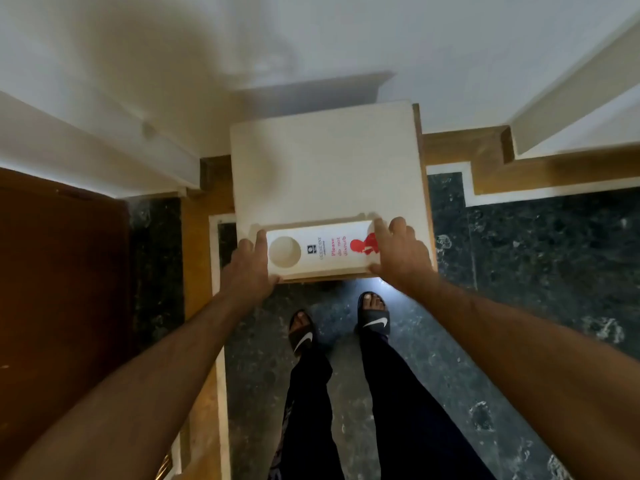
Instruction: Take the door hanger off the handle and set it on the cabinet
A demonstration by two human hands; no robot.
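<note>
A white door hanger [320, 251] with red "Please do not disturb" lettering and a round hole at its left end lies flat along the front edge of the cabinet's white top [325, 168]. My left hand [247, 268] holds the hanger's hole end, thumb under the edge. My right hand [398, 252] holds the other end, fingers over the red figure. The door handle is not in view.
A brown wooden door [62, 289] stands at the left. White walls rise behind the cabinet, and a white ledge [571, 109] juts in at the upper right. The floor [536, 254] is dark marble with tan borders. My feet in black slides [375, 317] stand just before the cabinet.
</note>
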